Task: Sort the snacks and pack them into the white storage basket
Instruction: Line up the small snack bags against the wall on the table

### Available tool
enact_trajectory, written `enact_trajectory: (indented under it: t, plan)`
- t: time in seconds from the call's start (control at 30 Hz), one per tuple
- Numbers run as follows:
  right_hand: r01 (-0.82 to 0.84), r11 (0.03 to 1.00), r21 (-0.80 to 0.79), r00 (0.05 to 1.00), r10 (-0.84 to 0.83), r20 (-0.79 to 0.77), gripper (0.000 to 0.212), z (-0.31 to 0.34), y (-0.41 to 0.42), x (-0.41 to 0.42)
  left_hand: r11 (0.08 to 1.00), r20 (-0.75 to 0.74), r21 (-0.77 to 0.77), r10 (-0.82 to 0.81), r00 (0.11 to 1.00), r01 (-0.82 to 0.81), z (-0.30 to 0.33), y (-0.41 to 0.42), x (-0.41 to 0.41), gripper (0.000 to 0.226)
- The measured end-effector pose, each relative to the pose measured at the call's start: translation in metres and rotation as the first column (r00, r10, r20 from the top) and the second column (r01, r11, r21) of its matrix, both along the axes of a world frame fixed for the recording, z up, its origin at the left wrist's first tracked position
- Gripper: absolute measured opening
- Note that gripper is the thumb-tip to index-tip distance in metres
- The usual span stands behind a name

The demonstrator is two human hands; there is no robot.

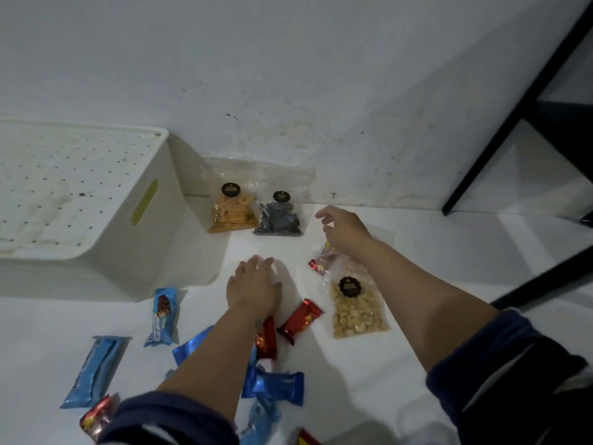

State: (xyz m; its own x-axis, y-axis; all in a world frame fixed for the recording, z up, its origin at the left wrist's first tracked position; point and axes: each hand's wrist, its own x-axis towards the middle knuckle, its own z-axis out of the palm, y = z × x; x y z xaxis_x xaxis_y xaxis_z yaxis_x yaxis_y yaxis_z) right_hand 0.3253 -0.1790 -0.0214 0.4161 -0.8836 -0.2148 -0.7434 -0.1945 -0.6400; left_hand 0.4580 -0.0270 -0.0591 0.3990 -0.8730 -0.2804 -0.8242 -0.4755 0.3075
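Note:
The white storage basket (96,220) stands at the left on the white floor, its perforated bottom showing inside. Two clear bags lean on the wall: yellow sticks (231,210) and dark snacks (279,216). A bag of pale nuts (354,309) lies under my right forearm. Red wrappers (300,321) and blue wrappers (272,387) lie scattered in front. My left hand (253,287) rests flat on the floor, fingers together, holding nothing. My right hand (343,229) hovers open just right of the dark snack bag, fingers spread.
A light-blue bar packet (163,316) and a longer blue packet (94,370) lie left of my left arm. A small red wrapper (321,263) sits under my right wrist. Black frame legs (513,107) slant down at the right. The wall runs close behind.

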Motion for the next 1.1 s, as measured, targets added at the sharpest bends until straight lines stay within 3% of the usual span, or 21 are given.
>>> enact_trajectory:
  t: [0.1, 0.17, 0.33, 0.47, 0.63, 0.87, 1.1]
  plan:
    - [-0.138, 0.990, 0.011, 0.949, 0.135, -0.286, 0.040, 0.005, 0.013, -0.032, 0.963, -0.118, -0.261, 0.032, 0.993, -0.062, 0.010, 0.006, -0.047, 0.049]
    - [-0.177, 0.984, -0.003, 0.915, 0.164, -0.369, 0.043, 0.007, 0.021, -0.050, 0.948, -0.196, -0.312, 0.005, 0.981, -0.067, 0.012, 0.014, -0.081, 0.053]
    - [-0.083, 0.994, -0.077, 0.977, 0.065, -0.204, 0.036, 0.017, 0.041, -0.084, 0.956, -0.359, -0.279, -0.017, 0.933, -0.090, -0.002, 0.033, -0.137, 0.094]
    - [-0.013, 0.996, -0.087, 0.999, 0.010, -0.039, 0.027, 0.028, 0.057, -0.108, 0.953, -0.494, -0.264, -0.002, 0.869, -0.148, -0.010, 0.046, -0.149, 0.105]
    - [-0.011, 1.000, -0.018, 0.996, 0.013, 0.092, 0.023, 0.044, 0.086, -0.149, 0.930, -0.346, -0.364, -0.090, 0.934, -0.045, -0.010, 0.078, -0.162, 0.105]
    - [-0.121, 0.992, 0.039, 0.990, 0.123, -0.074, 0.020, 0.052, 0.114, -0.177, 0.926, -0.294, -0.377, -0.106, 0.950, -0.014, -0.009, 0.109, -0.173, 0.103]
    - [-0.020, 1.000, -0.012, 0.998, 0.020, -0.061, 0.013, 0.047, 0.127, -0.180, 0.934, -0.309, -0.358, -0.097, 0.946, -0.021, -0.006, 0.119, -0.175, 0.105]
